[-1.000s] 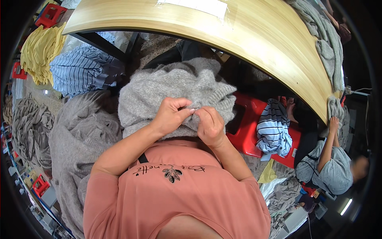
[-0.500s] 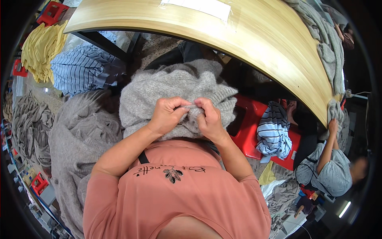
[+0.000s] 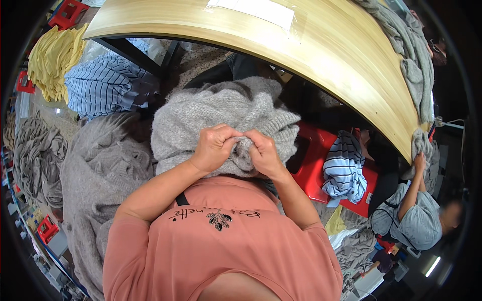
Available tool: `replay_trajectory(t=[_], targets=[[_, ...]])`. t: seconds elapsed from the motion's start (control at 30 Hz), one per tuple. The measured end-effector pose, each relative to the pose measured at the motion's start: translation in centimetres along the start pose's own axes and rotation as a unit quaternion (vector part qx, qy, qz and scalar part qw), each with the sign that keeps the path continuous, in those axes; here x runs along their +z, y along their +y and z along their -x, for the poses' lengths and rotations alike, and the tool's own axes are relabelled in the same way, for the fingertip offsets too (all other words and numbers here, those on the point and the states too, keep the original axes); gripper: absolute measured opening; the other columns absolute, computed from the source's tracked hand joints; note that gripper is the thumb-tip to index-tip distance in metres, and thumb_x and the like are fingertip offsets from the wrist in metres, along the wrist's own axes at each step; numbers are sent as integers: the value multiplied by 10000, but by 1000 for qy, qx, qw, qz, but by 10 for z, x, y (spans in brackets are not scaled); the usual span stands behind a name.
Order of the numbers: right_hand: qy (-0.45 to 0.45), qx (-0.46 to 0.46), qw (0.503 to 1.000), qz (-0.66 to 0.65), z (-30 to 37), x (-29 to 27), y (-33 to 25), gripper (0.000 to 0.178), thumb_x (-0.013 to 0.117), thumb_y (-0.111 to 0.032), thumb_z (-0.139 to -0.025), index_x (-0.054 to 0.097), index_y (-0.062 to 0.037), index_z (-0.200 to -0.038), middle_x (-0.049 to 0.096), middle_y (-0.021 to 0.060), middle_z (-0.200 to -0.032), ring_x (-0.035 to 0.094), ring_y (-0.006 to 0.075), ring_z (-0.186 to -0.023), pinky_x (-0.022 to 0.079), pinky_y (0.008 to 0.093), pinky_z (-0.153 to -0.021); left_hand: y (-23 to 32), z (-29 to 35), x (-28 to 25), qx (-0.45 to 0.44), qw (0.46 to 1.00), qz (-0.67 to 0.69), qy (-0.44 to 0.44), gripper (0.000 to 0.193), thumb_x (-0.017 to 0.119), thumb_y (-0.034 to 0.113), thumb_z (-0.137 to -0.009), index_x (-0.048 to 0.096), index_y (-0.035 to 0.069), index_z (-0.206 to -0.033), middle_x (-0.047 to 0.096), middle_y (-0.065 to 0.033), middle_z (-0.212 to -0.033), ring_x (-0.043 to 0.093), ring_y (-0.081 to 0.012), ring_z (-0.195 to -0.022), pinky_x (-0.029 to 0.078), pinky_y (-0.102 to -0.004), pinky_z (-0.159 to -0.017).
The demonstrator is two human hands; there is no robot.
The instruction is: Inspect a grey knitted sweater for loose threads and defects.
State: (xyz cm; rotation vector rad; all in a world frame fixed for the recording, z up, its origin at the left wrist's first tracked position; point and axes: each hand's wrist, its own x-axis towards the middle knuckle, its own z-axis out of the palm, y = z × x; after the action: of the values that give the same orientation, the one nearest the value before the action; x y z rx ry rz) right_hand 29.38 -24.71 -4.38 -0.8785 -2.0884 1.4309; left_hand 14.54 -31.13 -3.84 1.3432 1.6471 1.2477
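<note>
A bulky grey knitted garment (image 3: 193, 118) lies bunched on my lap, with a ribbed part at its right side. My left hand (image 3: 215, 148) pinches a bit of its knit between thumb and fingers. Right against it, my right hand (image 3: 262, 153) is closed on the same knit, the fingertips of both hands meeting. The small piece between the fingers is mostly hidden, so any thread or tool there cannot be made out.
A wooden table (image 3: 346, 50) curves ahead. Grey knitwear (image 3: 108, 170) and a blue striped pile (image 3: 103, 83) lie at left. Red stools (image 3: 314, 163) stand at right, holding a striped garment (image 3: 344, 168). A co-worker (image 3: 414, 213) handles grey knitwear at the far right.
My fingertips have drawn together, and the fingers of both hands are curled tighter on the knit. The garment has hardly moved.
</note>
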Motion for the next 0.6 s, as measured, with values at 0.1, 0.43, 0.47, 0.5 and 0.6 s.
replay_trajectory(t=[0.1,0.43,0.47,0.5,0.6], targets=[[21,40,999,-11,4,2,1,231,443,57,-681,547,18,-883,540,182,-714,553,299,-623,432,344,-572,0,-1,0,-5,1000,-2,-3,140,578,-54,-681,640,12,-787,582,-121,-674,567,-213,-585,439,-281,-524],[110,51,990,67,5,21,-9,37,491,-1,-668,496,15,-701,496,183,-628,499,351,-544,392,381,-491,0,0,-2,144,980,-136,16,180,553,-93,-676,603,15,-811,576,-113,-696,577,-251,-607,469,-314,-522],[111,49,990,66,3,22,-9,37,491,-1,-668,496,15,-701,496,183,-628,499,351,-544,392,381,-491,-1,0,-2,169,972,-162,21,186,546,-100,-669,593,8,-812,573,-115,-695,578,-256,-610,473,-318,-521],[108,52,989,83,1,23,-9,26,493,-2,-665,477,9,-682,493,180,-623,499,354,-547,390,389,-487,-2,0,-1,169,972,-163,20,186,546,-100,-669,593,8,-812,573,-115,-695,578,-256,-610,473,-318,-521],[117,36,986,110,-8,29,-7,48,498,-4,-658,450,-5,-654,494,175,-623,501,359,-556,386,403,-481,-4,0,-2,228,950,-207,45,186,548,-110,-645,583,-12,-799,568,-116,-691,578,-256,-598,474,-310,-507]])
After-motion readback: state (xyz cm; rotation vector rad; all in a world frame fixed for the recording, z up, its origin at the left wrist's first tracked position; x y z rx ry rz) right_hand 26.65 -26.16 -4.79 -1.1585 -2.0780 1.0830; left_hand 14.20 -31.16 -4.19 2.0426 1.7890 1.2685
